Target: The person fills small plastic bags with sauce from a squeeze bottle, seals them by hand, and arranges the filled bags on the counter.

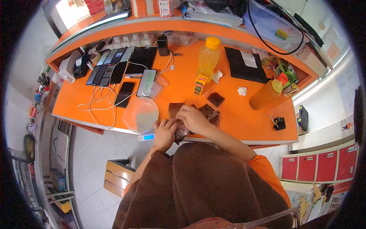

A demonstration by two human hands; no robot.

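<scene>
My left hand (164, 134) is closed at the front edge of the orange table, its fingertips on a dark brown plastic packet (182, 131). Just right of it, my right hand (193, 119) pinches at the same packet from above. Brown sheets or wrappers (175, 108) lie behind the hands, and a shiny dark packet (209, 113) is to the right. A small dark square packet (215, 99) rests farther back. Left of my left hand, a clear round bowl (146, 113) sits on a scale with a lit blue display (148, 137).
Several phones (103, 75) and tangled white cables (100, 100) cover the left side. A yellow-capped bottle (208, 59) stands at the back middle. On the right are a black folder (246, 65), a tilted yellow-lidded container (265, 94) and a small black box (279, 123).
</scene>
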